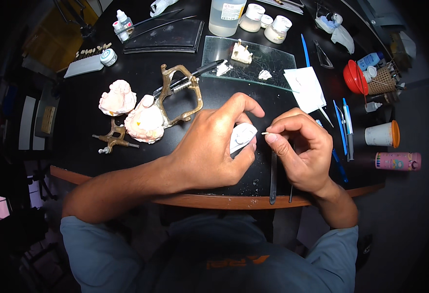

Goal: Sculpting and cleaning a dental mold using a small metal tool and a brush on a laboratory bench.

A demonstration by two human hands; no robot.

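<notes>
My left hand (213,141) is closed around a white piece (243,136), perhaps plaster or folded tissue, with a small rounded shape on its face. Its index finger curls above the piece, and the thumb presses from below. Just to the right, my right hand (304,151) pinches a tiny pale, tooth-coloured piece (267,133) between thumb and index finger. That piece is close to the white one; a narrow gap seems to part them. A dark flat-handled tool (273,183) lies between the hands, partly hidden by the right one.
Plaster dental models (118,97) and a brass articulator (195,95) stand left. Beyond the hands is a glass plate (278,58) bearing a cast (241,52). White paper (306,90), blue-handled tools (345,124), a red bowl (354,78) and a cup (379,135) are right. Jars (278,30) stand behind.
</notes>
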